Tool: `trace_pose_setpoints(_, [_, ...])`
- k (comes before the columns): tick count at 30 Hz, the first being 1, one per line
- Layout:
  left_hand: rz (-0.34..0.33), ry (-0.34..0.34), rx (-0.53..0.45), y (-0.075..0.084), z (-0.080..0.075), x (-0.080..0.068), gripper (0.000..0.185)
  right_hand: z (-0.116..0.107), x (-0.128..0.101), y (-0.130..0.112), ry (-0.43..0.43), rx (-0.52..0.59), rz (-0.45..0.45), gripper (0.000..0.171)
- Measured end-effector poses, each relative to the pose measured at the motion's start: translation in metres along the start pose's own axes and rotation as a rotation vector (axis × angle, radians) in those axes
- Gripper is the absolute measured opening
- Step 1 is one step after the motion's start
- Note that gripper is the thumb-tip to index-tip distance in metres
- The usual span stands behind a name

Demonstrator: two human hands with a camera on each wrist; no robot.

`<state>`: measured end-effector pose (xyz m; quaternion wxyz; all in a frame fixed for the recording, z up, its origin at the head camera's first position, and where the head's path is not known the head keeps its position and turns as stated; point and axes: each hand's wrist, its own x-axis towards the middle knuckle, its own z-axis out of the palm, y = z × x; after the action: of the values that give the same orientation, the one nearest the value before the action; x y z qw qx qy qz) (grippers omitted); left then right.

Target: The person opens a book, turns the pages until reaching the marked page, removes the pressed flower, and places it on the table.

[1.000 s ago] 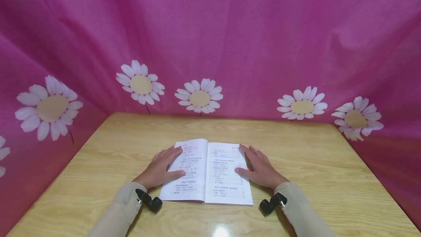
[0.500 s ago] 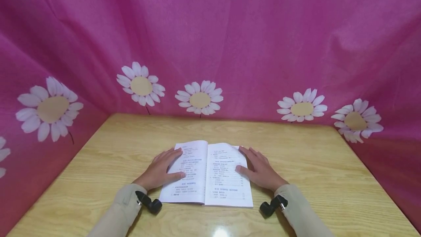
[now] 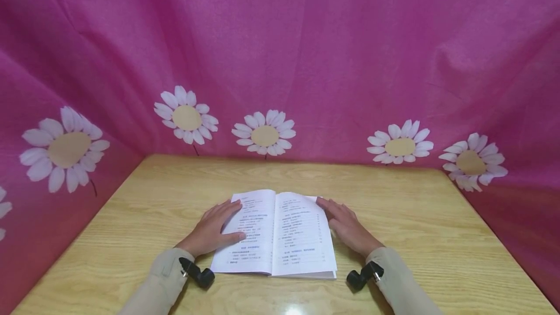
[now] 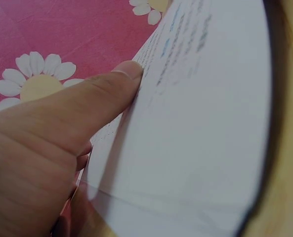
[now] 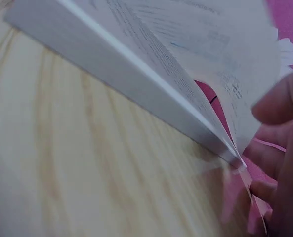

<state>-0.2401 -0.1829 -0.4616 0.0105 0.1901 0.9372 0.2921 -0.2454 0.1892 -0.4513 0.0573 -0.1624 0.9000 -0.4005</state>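
A book point(image 3: 299, 237) lies spread on the wooden table, its white pages printed with lines of text. My left hand point(image 3: 213, 230) rests on the left page, fingers stretched along its outer edge. In the left wrist view, the left thumb point(image 4: 104, 98) lies straight across the paper. My right hand point(image 3: 350, 225) is at the right page's outer edge, fingertips near its top corner. The right wrist view shows a page point(image 5: 220, 44) bowed up from the stack beneath, with a gap under it. Fingers touch the corner there, while the right thumb point(image 5: 279, 101) stands beside the raised page.
The wooden table point(image 3: 183, 174) reaches back to a pink curtain point(image 3: 280, 38) printed with large white daisies. Curtain also closes off the left and right sides. Black wrist cameras point(image 3: 201, 276) sit at both cuffs.
The right page has risen along its outer edge, showing the stack below at its near corner. The right thumb, earlier on the page, is now behind its edge. The left hand stays in place.
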Motion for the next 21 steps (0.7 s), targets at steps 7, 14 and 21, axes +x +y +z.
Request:
trace_pose_setpoints(7, [0.039, 0.014, 0.016, -0.003, 0.0008, 0.0002, 0.086, 0.0004, 0.0005, 0.0044, 0.064, 0.021, -0.1, 0.071])
trace_pose_setpoints(14, [0.056, 0.008, 0.011, -0.0008, -0.002, -0.0007, 0.086, 0.0007, 0.0016, 0.0054, 0.092, -0.036, -0.102, 0.066])
trace_pose_setpoints(21, [0.07, 0.019, 0.012, -0.0007, -0.0034, -0.0012, 0.084, 0.0012, 0.0011, 0.0045, 0.097, -0.091, -0.104, 0.06])
